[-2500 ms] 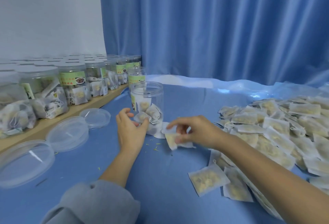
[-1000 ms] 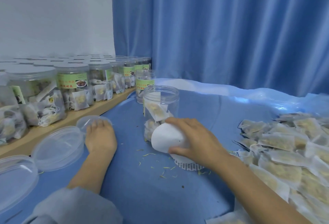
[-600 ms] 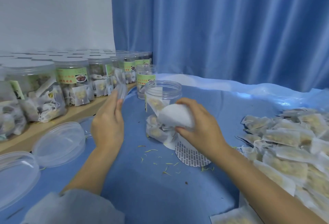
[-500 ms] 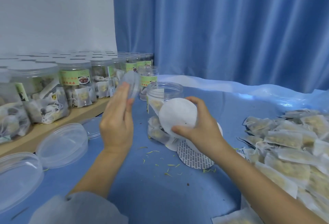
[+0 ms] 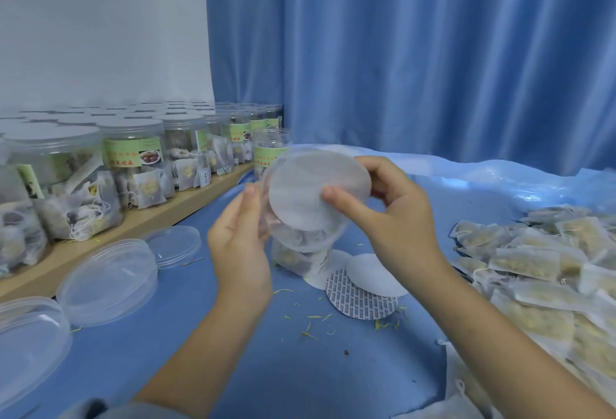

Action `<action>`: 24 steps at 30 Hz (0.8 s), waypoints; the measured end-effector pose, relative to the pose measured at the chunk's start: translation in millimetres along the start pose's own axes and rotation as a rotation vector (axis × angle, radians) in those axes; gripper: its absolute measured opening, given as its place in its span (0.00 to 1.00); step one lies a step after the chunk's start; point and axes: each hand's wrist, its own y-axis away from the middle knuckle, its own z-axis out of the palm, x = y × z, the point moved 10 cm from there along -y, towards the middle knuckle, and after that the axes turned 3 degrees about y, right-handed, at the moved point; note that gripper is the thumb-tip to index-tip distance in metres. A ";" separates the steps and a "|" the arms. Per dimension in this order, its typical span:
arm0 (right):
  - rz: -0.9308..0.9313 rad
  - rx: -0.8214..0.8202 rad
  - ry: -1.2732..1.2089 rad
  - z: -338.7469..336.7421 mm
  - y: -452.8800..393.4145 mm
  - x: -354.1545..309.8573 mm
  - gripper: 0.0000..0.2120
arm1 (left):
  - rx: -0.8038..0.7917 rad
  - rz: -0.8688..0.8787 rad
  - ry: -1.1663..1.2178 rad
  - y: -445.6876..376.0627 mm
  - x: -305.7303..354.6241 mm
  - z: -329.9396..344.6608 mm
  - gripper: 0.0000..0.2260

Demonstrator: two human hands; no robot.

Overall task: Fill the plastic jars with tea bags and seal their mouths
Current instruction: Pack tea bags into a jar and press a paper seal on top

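- Our left hand [image 5: 240,248] holds a clear lid [image 5: 266,205] by its edge, thumb and fingers closed on the rim, tilted so that its hollow side faces the right hand.
- Our right hand [image 5: 396,218] pinches a white round seal [image 5: 313,192] between thumb and fingers and sets it against the lid. We judge the seal is being fitted into the lid so that it will sit over the jar mouth once the lid goes on.
- The open jar [image 5: 300,252] stands on the blue table [image 5: 233,352] just behind and below our hands, with tea bags inside. Most of it is hidden by the lid and seal, so we cannot tell how full it is.
- More seals [image 5: 363,288] lie just beside the jar, on the right hand's side, one showing its printed face.
- Spare lids [image 5: 110,278] lie in a row to the left, near the left hand.
- The loose tea bags [image 5: 533,265] are heaped on the right, close to the hand that fills.
- Finished jars [image 5: 133,158], capped and labelled, stand in rows on the wooden shelf [image 5: 140,222] at the left, out of the working space. One empty jar [image 5: 271,152] waits at the shelf's end.
- Next, we expect, the seal must lie flat in the lid before capping; a creased seal could leave the mouth badly closed.
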 end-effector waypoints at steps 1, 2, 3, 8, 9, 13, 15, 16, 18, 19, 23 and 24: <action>-0.065 0.047 0.161 -3.5 0.1 -9.5 0.12 | -0.024 -0.062 0.020 1.0 -6.2 2.9 0.13; -0.111 0.077 0.280 -5.0 0.4 -16.3 0.14 | -0.054 -0.116 0.046 1.6 -12.4 6.4 0.12; -0.128 0.083 0.335 -4.9 0.9 -19.4 0.17 | -0.086 -0.164 0.086 1.9 -17.6 10.5 0.12; 0.152 -0.048 0.112 5.0 3.6 10.1 0.37 | -0.248 -0.377 0.300 5.9 -36.1 28.9 0.11; 0.238 -0.065 0.030 6.4 6.3 19.6 0.34 | -0.280 -0.420 0.325 7.4 -38.4 32.2 0.12; 0.445 -0.148 -0.283 20.0 14.0 42.5 0.13 | -0.219 -0.396 0.186 1.6 -43.6 20.3 0.08; 0.335 -0.076 -0.283 10.9 5.5 32.8 0.14 | -0.113 -0.196 -0.139 -5.7 -32.8 1.1 0.02; 0.228 -0.023 -0.203 2.3 -2.0 23.4 0.16 | -0.088 -0.086 -0.316 -7.7 -25.5 -4.5 0.05; 0.013 0.044 0.089 -7.8 -19.4 0.0 0.18 | -0.095 0.037 -0.559 -10.5 -19.8 -8.3 0.10; -0.060 0.050 0.241 -6.4 -29.1 -8.2 0.19 | -0.123 0.040 -0.650 -12.4 -23.0 -8.6 0.14; -0.067 -0.247 0.764 39.8 -68.4 9.7 0.19 | -0.290 -0.087 -0.948 -19.1 -58.8 -14.6 0.48; -0.042 -0.362 0.837 53.0 -71.3 20.5 0.20 | -0.312 -0.135 -0.955 -19.4 -67.7 -18.0 0.52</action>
